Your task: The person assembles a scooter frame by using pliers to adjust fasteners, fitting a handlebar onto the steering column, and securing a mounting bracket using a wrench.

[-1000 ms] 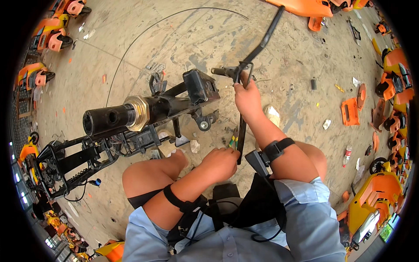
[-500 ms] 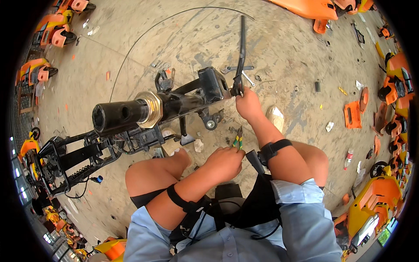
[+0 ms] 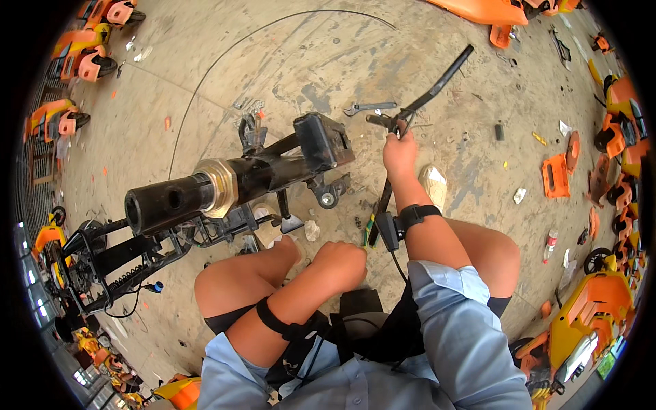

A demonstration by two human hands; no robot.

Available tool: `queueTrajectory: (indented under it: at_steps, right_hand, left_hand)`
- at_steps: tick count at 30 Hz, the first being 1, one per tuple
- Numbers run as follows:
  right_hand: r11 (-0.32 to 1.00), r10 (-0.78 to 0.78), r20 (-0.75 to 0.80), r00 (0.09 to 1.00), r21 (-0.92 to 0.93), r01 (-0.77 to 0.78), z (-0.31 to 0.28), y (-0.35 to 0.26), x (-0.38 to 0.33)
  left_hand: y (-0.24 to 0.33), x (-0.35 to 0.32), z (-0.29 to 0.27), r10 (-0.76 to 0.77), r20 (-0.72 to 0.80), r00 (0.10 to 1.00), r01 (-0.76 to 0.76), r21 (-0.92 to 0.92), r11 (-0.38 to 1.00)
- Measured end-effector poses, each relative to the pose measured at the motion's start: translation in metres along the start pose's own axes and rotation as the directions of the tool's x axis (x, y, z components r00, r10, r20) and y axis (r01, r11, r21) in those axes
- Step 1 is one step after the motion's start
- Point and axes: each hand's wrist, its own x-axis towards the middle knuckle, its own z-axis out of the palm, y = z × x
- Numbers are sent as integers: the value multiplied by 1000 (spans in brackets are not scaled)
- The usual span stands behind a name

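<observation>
My right hand (image 3: 402,152) is closed around the middle of a black bent handlebar (image 3: 443,80). One arm of it points up and away to the right, and the other runs down past my wrist. My left hand (image 3: 345,265) is closed above my lap, beside pliers with green and yellow handles (image 3: 369,225); its fingers mostly hide the grip. To the left stands a black vehicle frame (image 3: 270,171) with a thick tube (image 3: 156,205) pointing toward me. A large brass-coloured hex nut (image 3: 220,188) sits around that tube. The handlebar is apart from the frame.
Beyond the handlebar lies an adjustable wrench (image 3: 369,107) on the concrete floor. A long thin cable (image 3: 198,89) curves across the floor. Orange panels (image 3: 555,175), scraps and a bottle (image 3: 549,246) lie at right. Orange and yellow small vehicles (image 3: 591,321) line both sides.
My right hand has turned the handlebar, so its far arm swung right and its lower arm shows below. My left hand has drawn slightly left. The frame's tube has shifted slightly left and down.
</observation>
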Motion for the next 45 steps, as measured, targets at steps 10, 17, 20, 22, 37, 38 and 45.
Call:
queueTrajectory:
  at_steps: [10, 17, 20, 22, 37, 38, 45]
  right_hand:
    - [981, 35, 269, 962, -191, 18, 7, -20, -20]
    - [948, 64, 234, 970, -319, 15, 13, -18, -37]
    - [976, 60, 300, 952, -218, 8, 7, -9, -29]
    - [972, 59, 266, 962, -235, 6, 7, -14, -27]
    - [971, 9, 205, 979, -236, 40, 14, -31, -44]
    - [972, 44, 162, 986, -235, -5, 13, -33, -43]
    - [989, 39, 245, 969, -147, -3, 23, 0, -42]
  left_hand:
    - [-1, 6, 6, 90, -161, 983, -99, -50, 994]
    - [-5, 2, 8, 104, -125, 987, -110, -45, 993]
    - [-4, 0, 6, 94, -29, 995, -96, -44, 994]
    - [-3, -1, 4, 106, -45, 993, -108, -43, 993]
    - [-4, 1, 8, 106, -108, 989, -111, -40, 993]
    - [-3, 1, 7, 107, -92, 990, -112, -44, 993]
    - [1, 1, 0, 108, -43, 993, -109, -16, 994]
